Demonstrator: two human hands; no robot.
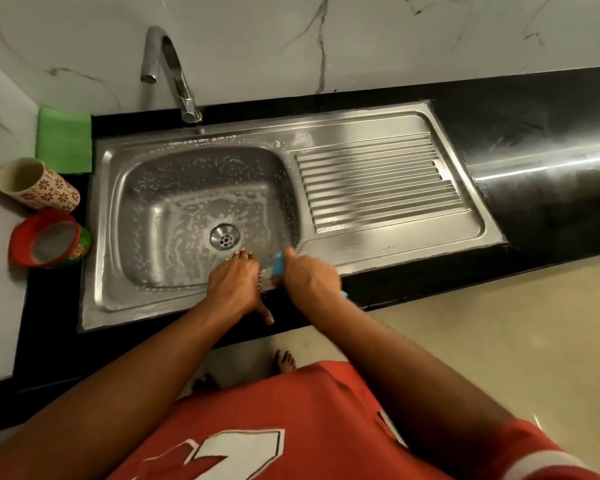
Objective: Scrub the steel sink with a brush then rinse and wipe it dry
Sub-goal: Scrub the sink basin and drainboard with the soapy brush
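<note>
The steel sink (201,150) is set in a black counter, its basin streaked with white soap foam around the drain (225,236). My right hand (309,277) grips a blue brush (278,265) at the basin's near right corner, bristles pointing left against the front wall. Most of the brush is hidden under the hand. My left hand (234,284) rests over the sink's front rim, fingers reaching down inside the basin, thumb spread out on the counter edge. The faucet (168,69) stands at the back with no water running.
A ribbed drainboard (378,183) lies right of the basin. A green cloth (65,140) sits at the back left corner. A floral cup (35,185) and a red and green container (49,242) lie left of the sink. Black counter (551,161) extends to the right.
</note>
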